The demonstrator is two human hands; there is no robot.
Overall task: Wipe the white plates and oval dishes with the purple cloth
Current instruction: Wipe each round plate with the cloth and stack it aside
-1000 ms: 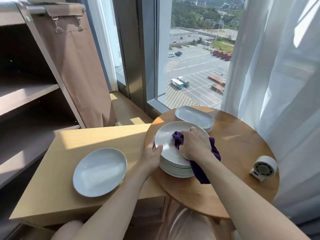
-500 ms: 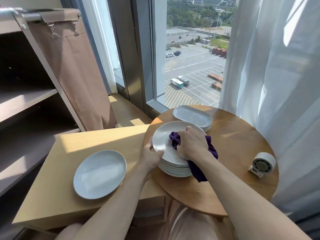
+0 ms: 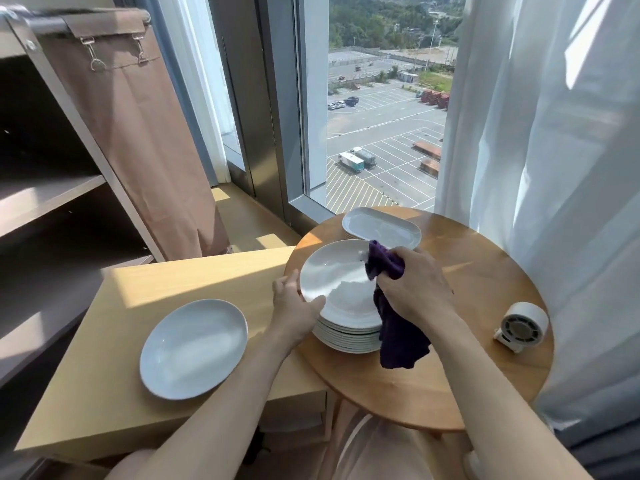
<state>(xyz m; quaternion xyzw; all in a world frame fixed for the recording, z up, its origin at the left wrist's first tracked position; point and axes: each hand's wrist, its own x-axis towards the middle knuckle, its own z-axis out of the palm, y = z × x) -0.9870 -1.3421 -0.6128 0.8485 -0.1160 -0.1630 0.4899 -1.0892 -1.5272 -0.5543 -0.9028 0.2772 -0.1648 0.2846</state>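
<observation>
A stack of white round plates (image 3: 337,285) stands on the round wooden table (image 3: 485,282). My right hand (image 3: 415,285) grips the purple cloth (image 3: 398,337) and holds it against the right side of the top plate; the cloth's tail hangs over the stack's edge. My left hand (image 3: 294,303) holds the top plate by its left rim, thumb on the rim. Behind the stack lie stacked white oval dishes (image 3: 381,228). A single white plate (image 3: 194,348) lies on the light rectangular table (image 3: 114,393) to the left.
A small white round fan (image 3: 523,325) sits at the round table's right edge. White curtains (image 3: 554,168) hang close on the right. A dark shelf unit (image 3: 52,202) with a brown fabric bag (image 3: 138,150) stands to the left. The window is behind.
My right hand has slid the purple cloth from the middle of the top plate toward its far right side. My left hand stays on the left rim.
</observation>
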